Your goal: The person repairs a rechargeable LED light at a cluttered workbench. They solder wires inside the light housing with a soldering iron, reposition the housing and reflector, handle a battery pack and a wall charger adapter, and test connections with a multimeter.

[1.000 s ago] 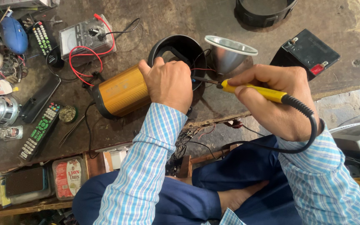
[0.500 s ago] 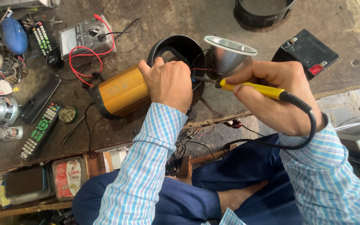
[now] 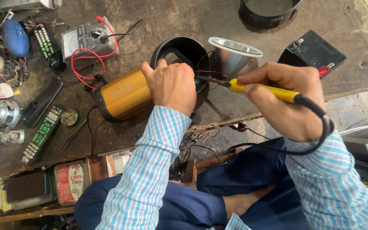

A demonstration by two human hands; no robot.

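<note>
Barely shifted since the earlier frame, the right hand [image 3: 284, 104] pinches a yellow soldering iron [image 3: 263, 90] at wires the curled left hand [image 3: 173, 85] steadies beside the gold torch body [image 3: 124, 94] on the bench [image 3: 184, 17], mid-soldering, needing a steady tip.

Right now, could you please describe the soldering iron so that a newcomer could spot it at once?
Find the gold-bodied torch lying on the worn workbench. Just right of its black head, the right hand holds the soldering iron. It is the only yellow-handled tool there, with a black cord trailing from its rear.
</note>
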